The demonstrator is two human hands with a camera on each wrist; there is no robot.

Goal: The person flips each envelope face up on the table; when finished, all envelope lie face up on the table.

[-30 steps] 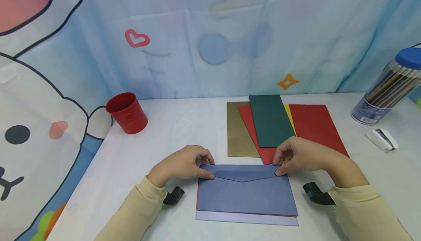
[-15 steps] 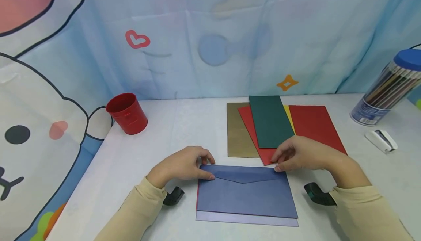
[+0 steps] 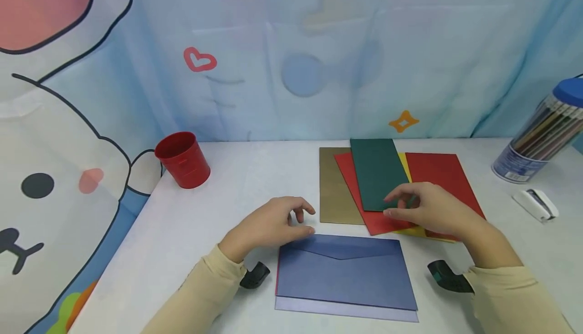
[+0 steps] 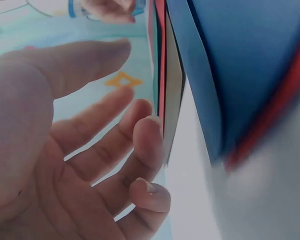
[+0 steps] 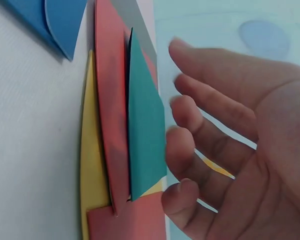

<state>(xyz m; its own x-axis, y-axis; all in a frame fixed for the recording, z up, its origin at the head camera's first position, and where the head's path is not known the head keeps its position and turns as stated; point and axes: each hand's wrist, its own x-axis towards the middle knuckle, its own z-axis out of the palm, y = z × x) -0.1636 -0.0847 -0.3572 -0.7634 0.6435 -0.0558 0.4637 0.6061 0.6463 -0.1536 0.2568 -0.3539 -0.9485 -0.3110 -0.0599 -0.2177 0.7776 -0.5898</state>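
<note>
A blue envelope (image 3: pixel 346 281) with a pointed flap lies before me, its flap edge away from me. Under it a lavender one (image 3: pixel 346 309) shows along the near edge, and a thin red edge shows at the left. Just above its top left corner hovers my left hand (image 3: pixel 273 222), fingers loosely bent and holding nothing. My right hand (image 3: pixel 434 210) is over the fanned pile, near the end of the green envelope (image 3: pixel 375 174), also with nothing in it. Beneath the green are a bright red envelope (image 3: pixel 380 224), a gold one (image 3: pixel 337 187), a yellow one (image 5: pixel 90 165) and a dark red one (image 3: pixel 444 184).
A red cup (image 3: pixel 184 162) stands at the back left. On the right are a clear pencil jar (image 3: pixel 542 131) with a blue lid and a small white stapler-like item (image 3: pixel 535 205). A printed curtain (image 3: pixel 319 60) hangs behind the white table (image 3: pixel 205 222).
Both hands have come off the blue envelope. The right hand has lifted away over the fanned pile; the left hand has risen slightly from the corner. The camera view has shifted a little.
</note>
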